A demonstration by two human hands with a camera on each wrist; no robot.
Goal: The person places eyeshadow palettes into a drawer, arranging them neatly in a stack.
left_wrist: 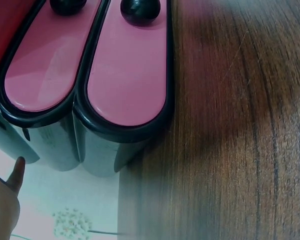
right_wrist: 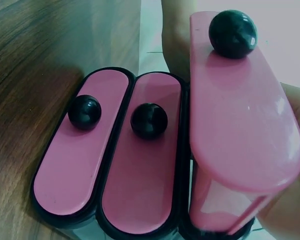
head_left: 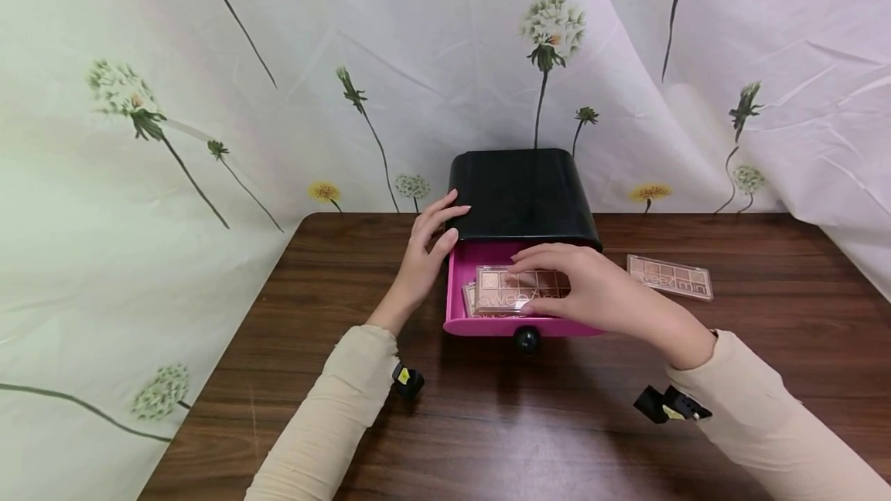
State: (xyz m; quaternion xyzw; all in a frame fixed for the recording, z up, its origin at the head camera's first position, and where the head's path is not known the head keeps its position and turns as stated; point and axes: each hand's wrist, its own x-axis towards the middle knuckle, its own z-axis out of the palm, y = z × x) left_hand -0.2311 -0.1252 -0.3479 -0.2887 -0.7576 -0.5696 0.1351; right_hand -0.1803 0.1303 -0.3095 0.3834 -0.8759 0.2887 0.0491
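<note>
My right hand [head_left: 599,288] pinches a clear-lidded eyeshadow palette [head_left: 496,290] between thumb and fingers, over a pulled-out pink drawer [head_left: 480,328]. Part of another palette [head_left: 469,301] shows beneath it inside the drawer. The drawer belongs to a glossy black cabinet [head_left: 518,195], and a round black knob [head_left: 527,339] sits on its front. My left hand [head_left: 420,260] rests on the cabinet's left side with its fingers extended. In the right wrist view, the drawer front [right_wrist: 242,115] juts out above two closed drawers and hides most of my right hand.
A third palette [head_left: 670,277] lies on the dark wooden table [head_left: 334,277] to the right of the cabinet. Behind stands a white cloth [head_left: 278,37] printed with dandelions. Closed pink drawers [left_wrist: 127,75] with black knobs show low in the left wrist view.
</note>
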